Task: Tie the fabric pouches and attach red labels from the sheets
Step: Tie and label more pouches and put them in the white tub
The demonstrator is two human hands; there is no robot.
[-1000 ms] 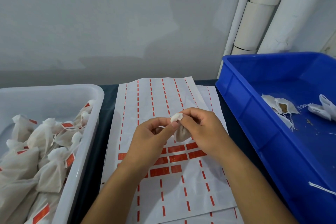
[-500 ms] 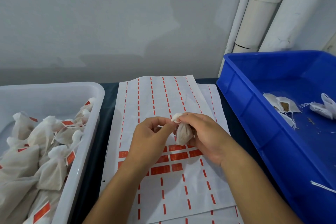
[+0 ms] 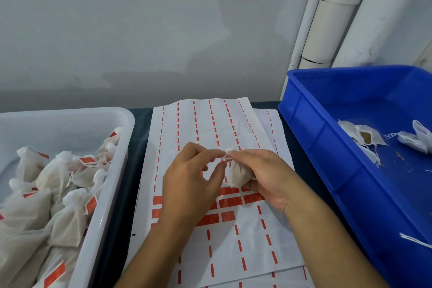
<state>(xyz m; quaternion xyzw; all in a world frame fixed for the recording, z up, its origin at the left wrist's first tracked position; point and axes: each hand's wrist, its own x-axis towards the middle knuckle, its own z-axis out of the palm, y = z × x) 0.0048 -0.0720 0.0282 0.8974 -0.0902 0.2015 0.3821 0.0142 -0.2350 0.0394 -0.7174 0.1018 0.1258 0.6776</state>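
A small white fabric pouch (image 3: 238,175) hangs above the label sheet (image 3: 205,124) at the table's middle. My right hand (image 3: 264,175) grips the pouch around its body and neck. My left hand (image 3: 189,177) pinches the thin drawstring at the pouch's gathered top, thumb and forefinger meeting there. Several red labels (image 3: 230,202) remain on the sheet just below my hands; part of that row is hidden by my left hand.
A white tray (image 3: 112,170) at the left holds several tied pouches with red labels. A blue bin (image 3: 327,159) at the right holds a few untied pouches (image 3: 364,135) and loose strings. More sheets lie under the top one. A wall stands close behind.
The pouch has dropped lower in my right hand and shows more of its body. My left fingers have shifted to pinch the string at the top.
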